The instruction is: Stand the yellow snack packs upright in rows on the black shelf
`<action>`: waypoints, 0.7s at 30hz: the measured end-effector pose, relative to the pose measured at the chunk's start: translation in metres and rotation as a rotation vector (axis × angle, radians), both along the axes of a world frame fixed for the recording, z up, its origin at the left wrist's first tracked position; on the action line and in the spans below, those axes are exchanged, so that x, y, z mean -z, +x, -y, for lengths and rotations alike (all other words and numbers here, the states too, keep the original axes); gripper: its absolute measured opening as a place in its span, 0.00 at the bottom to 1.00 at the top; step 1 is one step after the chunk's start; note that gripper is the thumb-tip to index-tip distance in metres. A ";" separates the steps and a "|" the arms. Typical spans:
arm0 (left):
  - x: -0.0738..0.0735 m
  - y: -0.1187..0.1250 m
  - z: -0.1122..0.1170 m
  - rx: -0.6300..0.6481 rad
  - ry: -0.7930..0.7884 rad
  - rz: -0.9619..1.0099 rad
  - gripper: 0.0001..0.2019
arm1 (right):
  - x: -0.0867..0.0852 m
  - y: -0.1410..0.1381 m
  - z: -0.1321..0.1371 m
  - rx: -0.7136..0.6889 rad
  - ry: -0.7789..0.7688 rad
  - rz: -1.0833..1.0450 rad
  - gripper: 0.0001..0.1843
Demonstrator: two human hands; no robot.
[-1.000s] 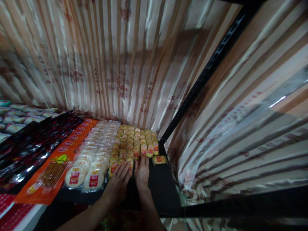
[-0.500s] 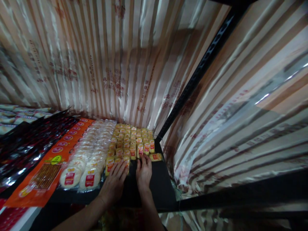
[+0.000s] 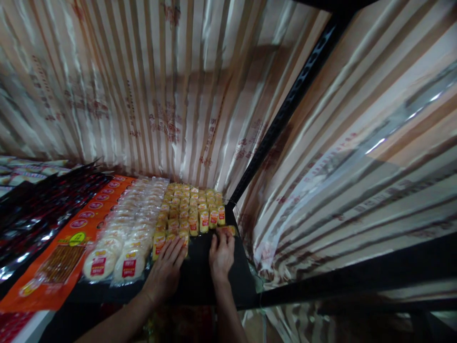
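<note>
Head view: my left hand (image 3: 164, 267) lies with its fingers outstretched over the nearest of the small yellow, red-labelled, plastic-wrapped packets (image 3: 193, 223), at the left front of their block. My thumb is hidden, so I cannot tell whether I am gripping anything there. That hand stays where it was half a second ago.

What has changed is my right hand (image 3: 222, 255): it has slid away from the fronts of the standing packets and now reaches the single yellow packet lying sideways (image 3: 230, 230) at the right end, just in front of the others. My fingers are slightly bent and cover its left part; I cannot tell whether they pinch it or only touch it. To my mind, the shift turns my attention from the lined-up packets to the odd one out.

Bare black shelf (image 3: 200, 267) shows between my hands. Left of the block lie white round cakes in clear wrappers (image 3: 129, 267), then a flat orange plastic bag with a brown stick picture (image 3: 67, 238).
</note>
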State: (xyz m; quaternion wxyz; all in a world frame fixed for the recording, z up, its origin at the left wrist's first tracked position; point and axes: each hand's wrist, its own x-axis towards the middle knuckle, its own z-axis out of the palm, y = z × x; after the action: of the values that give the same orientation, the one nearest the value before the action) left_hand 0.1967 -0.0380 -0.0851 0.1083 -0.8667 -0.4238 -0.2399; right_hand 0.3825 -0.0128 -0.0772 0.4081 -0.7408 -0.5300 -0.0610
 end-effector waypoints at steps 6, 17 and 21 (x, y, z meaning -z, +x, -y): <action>-0.001 0.000 0.001 -0.005 -0.015 0.003 0.29 | -0.012 0.030 -0.005 0.230 -0.177 0.091 0.24; 0.001 -0.001 0.000 -0.009 -0.059 -0.024 0.29 | -0.003 0.036 -0.013 0.113 -0.105 -0.058 0.22; 0.001 -0.001 0.001 -0.008 -0.069 -0.030 0.28 | -0.001 0.034 -0.009 0.108 -0.046 -0.207 0.29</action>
State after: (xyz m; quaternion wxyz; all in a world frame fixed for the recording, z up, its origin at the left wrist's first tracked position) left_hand 0.1958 -0.0387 -0.0864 0.0854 -0.8717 -0.4334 -0.2119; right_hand 0.4161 -0.0043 -0.0757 0.4397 -0.7797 -0.4457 0.0064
